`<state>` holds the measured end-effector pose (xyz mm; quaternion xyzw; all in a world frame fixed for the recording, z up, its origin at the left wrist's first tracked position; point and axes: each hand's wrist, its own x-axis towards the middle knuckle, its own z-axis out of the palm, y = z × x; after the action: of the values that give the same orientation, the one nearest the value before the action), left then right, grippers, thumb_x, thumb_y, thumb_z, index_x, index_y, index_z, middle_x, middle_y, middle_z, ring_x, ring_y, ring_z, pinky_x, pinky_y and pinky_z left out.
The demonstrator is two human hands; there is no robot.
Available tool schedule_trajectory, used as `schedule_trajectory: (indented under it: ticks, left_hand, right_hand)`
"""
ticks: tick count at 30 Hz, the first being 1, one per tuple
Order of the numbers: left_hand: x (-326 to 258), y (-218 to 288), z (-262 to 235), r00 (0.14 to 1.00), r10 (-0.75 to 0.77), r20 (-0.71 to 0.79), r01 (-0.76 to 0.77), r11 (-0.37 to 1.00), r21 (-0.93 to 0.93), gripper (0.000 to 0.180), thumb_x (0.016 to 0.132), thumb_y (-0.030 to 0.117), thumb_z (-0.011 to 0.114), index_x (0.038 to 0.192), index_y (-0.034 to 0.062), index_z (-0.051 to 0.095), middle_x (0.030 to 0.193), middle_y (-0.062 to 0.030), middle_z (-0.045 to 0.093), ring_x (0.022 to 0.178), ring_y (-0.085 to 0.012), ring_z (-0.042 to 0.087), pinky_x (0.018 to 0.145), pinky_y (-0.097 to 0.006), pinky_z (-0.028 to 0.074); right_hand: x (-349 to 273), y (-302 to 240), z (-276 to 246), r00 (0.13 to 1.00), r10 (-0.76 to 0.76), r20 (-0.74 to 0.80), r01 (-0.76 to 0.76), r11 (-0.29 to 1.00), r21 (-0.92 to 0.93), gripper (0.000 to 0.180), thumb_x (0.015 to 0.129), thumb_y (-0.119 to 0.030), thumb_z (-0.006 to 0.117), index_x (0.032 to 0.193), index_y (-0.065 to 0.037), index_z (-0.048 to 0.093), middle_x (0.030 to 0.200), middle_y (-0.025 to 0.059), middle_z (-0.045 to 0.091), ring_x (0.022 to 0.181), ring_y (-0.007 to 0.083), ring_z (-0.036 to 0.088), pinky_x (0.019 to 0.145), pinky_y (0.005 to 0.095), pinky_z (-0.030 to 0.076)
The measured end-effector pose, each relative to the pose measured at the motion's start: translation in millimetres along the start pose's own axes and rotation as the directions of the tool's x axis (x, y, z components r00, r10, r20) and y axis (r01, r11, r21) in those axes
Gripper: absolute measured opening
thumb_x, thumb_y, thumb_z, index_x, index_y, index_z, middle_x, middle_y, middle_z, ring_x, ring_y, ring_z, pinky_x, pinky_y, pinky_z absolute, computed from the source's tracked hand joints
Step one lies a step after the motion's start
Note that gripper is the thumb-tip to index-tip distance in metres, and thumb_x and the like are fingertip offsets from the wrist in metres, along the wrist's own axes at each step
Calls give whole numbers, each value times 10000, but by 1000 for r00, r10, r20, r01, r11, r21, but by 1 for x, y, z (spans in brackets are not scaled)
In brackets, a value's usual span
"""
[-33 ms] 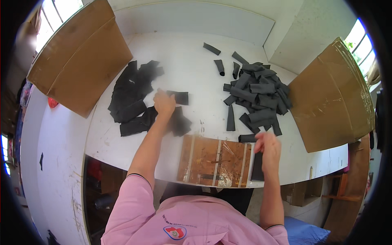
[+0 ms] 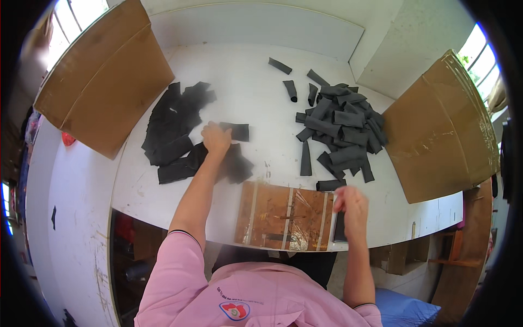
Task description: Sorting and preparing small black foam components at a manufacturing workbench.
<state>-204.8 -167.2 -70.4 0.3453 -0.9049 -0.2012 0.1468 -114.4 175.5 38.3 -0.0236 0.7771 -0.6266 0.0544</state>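
Observation:
My left hand (image 2: 217, 138) reaches over the left part of the white table, fingers bent at the left end of a flat black fabric piece (image 2: 237, 132), which they seem to pinch. Left of it lies a loose heap of black fabric pieces (image 2: 168, 125); another piece (image 2: 238, 164) lies just nearer to me. My right hand (image 2: 353, 206) is raised near the table's front edge, slightly blurred, its fingers curled together. Whatever they may hold is hidden. Beside it are a rolled black piece (image 2: 328, 185) and a flat dark object (image 2: 340, 229), partly covered by the hand.
Rolled or folded black pieces (image 2: 348, 125) form a pile at the right. A taped brown cardboard sheet (image 2: 278, 215) lies at the front edge of the white table (image 2: 261, 98). Large cardboard boxes stand at the left (image 2: 103, 82) and right (image 2: 444, 131).
My right hand has come slightly nearer to me and to the left. My left hand stays at the same fabric piece. The whole view has shifted a little.

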Motion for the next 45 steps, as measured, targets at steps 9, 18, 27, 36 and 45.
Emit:
schedule_trajectory:
  ticks: [9, 18, 27, 36, 45]
  left_hand:
    - [-31, -3, -55, 968, 151, -199, -240, 782, -575, 97, 700, 58, 583, 713, -6, 510, 654, -92, 528, 544, -210, 509, 549, -301, 438]
    - [-235, -2, -151, 884, 265, 384, 324, 244, -914, 393, 715, -58, 578, 1057, 14, 398, 889, -55, 528, 782, -92, 528, 641, -198, 447]
    - [-266, 10, -155, 746, 461, 480, 447, 189, -875, 489, 699, -31, 592, 1123, -6, 351, 947, -87, 501, 845, -131, 509, 717, -233, 419]
    - [-266, 19, -145, 606, 536, 588, 733, -90, -674, 244, 810, 164, 517, 950, -26, 456, 776, -107, 552, 664, -162, 545, 607, -258, 446]
    - [-265, 17, -143, 617, 503, 606, 736, -96, -670, 161, 826, 105, 481, 914, -29, 468, 750, -109, 557, 634, -161, 549, 589, -262, 456]
  right_hand:
    - [-81, 20, 40, 891, 214, 399, -164, 974, -157, 248, 856, -210, 480, 826, 17, 574, 642, 33, 546, 587, 111, 512, 554, 243, 424]
    - [-95, 8, 93, 800, 114, 589, -489, 693, 529, 314, 811, -203, 576, 1061, -36, 487, 926, 40, 550, 796, 134, 530, 710, 268, 444]
    - [-104, -7, 82, 877, 342, 338, -466, 432, 772, 210, 787, -153, 602, 955, -80, 497, 829, 41, 559, 752, 166, 557, 635, 313, 477]
    - [-103, -9, 68, 850, 320, 419, -522, 396, 755, 229, 786, -214, 601, 917, -61, 489, 753, 94, 562, 550, 219, 529, 444, 352, 425]
    - [-101, -7, 71, 857, 324, 401, -508, 396, 765, 234, 786, -209, 603, 921, -63, 479, 747, 92, 553, 572, 224, 528, 472, 358, 429]
